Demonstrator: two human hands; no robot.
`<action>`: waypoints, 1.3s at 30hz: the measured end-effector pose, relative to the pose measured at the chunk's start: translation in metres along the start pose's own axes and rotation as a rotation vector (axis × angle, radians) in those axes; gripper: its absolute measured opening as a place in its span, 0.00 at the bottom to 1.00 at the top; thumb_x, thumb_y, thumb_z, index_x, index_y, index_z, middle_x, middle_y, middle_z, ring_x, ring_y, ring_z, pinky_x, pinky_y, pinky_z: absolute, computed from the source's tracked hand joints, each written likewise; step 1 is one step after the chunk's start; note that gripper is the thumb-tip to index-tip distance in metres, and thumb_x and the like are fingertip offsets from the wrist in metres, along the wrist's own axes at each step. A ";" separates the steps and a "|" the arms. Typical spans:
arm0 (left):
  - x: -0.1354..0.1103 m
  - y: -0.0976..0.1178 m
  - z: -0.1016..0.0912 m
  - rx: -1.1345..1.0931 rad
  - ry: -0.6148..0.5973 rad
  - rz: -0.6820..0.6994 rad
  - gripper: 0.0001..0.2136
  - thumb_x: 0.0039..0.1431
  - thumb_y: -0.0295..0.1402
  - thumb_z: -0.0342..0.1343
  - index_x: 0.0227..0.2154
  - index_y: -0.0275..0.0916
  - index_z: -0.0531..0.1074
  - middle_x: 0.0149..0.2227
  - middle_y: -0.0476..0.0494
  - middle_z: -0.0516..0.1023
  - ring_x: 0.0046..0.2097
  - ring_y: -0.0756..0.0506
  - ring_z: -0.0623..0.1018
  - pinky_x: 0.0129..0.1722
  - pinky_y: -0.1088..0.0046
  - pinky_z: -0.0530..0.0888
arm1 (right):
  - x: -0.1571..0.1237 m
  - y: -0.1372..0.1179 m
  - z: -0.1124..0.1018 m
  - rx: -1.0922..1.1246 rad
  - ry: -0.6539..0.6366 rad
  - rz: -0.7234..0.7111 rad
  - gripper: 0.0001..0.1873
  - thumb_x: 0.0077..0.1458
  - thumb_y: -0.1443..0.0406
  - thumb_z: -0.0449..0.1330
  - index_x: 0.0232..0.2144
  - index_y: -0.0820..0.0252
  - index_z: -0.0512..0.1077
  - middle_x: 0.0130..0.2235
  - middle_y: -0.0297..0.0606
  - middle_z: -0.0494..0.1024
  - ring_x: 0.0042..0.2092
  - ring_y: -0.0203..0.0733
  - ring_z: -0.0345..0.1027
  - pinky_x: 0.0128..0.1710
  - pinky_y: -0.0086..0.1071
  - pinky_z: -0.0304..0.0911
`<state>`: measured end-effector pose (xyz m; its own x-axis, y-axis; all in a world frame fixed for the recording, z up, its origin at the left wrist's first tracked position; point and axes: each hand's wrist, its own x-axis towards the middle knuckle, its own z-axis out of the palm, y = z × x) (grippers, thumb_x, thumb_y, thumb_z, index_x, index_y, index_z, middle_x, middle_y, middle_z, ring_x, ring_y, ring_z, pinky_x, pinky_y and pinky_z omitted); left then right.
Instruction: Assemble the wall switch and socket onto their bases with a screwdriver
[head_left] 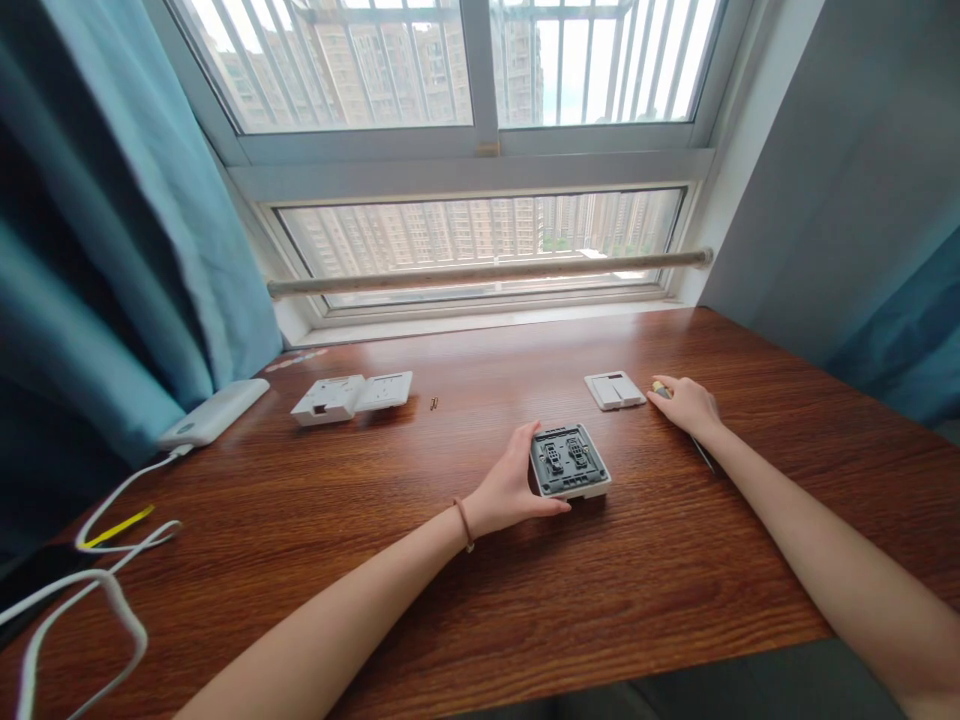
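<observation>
My left hand (512, 490) grips a square wall switch (572, 461) by its left side, thumb at the near edge and fingers at the far corner. The switch lies face up on the table, its dark inner frame and two rocker mechanisms showing. Off to the right, my right hand (684, 405) is closed around a screwdriver (661, 390) with a yellowish handle; its thin shaft points back toward me, partly hidden by the hand. Just left of that hand lies a white switch cover plate (615, 390), apart from the switch.
A white box with its lid folded open (330, 400) sits at the left, with small copper-coloured screws (433, 403) beside it. A white device (217, 412) with a looping white cable (124, 590) and a yellow strip (120, 527) lie farther left. Window and curtain border the wooden table (480, 370).
</observation>
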<state>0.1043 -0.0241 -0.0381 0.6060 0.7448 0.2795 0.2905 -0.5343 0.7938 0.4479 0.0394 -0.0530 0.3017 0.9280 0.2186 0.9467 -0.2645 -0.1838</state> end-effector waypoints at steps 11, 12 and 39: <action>0.000 0.000 0.000 -0.001 -0.008 0.026 0.43 0.38 0.34 0.65 0.56 0.38 0.48 0.56 0.36 0.55 0.57 0.38 0.60 0.58 0.57 0.57 | -0.004 -0.006 -0.006 -0.016 -0.021 -0.006 0.23 0.51 0.51 0.51 0.46 0.53 0.71 0.41 0.47 0.73 0.40 0.50 0.68 0.34 0.36 0.60; 0.000 0.000 0.000 -0.001 -0.010 0.023 0.43 0.38 0.34 0.65 0.56 0.38 0.48 0.56 0.36 0.55 0.58 0.38 0.59 0.58 0.57 0.57 | -0.004 -0.006 -0.006 -0.016 -0.020 -0.006 0.23 0.51 0.51 0.51 0.46 0.53 0.71 0.41 0.47 0.72 0.39 0.50 0.68 0.34 0.36 0.60; 0.087 -0.007 -0.021 0.336 0.230 0.071 0.15 0.54 0.39 0.53 0.42 0.38 0.66 0.46 0.40 0.70 0.51 0.43 0.69 0.52 0.62 0.64 | -0.012 -0.029 -0.003 0.180 0.142 -0.637 0.24 0.51 0.62 0.58 0.50 0.67 0.65 0.51 0.50 0.69 0.55 0.52 0.57 0.54 0.45 0.53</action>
<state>0.1396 0.0524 -0.0080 0.4629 0.7512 0.4706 0.5027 -0.6597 0.5587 0.4171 0.0354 -0.0469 -0.2850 0.8417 0.4585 0.9149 0.3816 -0.1319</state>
